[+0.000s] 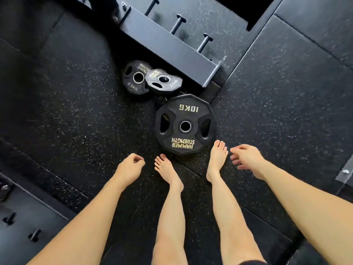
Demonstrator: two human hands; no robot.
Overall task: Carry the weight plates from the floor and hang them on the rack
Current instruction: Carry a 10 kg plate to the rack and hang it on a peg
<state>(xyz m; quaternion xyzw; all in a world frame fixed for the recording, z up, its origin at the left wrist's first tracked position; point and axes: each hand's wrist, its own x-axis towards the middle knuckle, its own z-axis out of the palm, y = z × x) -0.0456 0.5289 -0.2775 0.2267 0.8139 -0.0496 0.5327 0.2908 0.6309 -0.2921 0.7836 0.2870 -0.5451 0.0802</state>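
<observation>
While the person stands barefoot on the dark floor (76, 121), nothing is held.
Left hand (129, 165): loosely curled, holding nothing.
Right hand (246, 157): fingers relaxed, holding nothing.
Big plate (185, 124): flat, just beyond the toes.
Two small plates (150, 78): farther, overlapping, beside the rack (172, 46).
Pegs (177, 23): bare.

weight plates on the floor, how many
3. The 10kg plate lies flat by the feet. Two 2.5kg plates sit by the rack: left one, and right one overlapping it. More may hide under the rack.
</observation>
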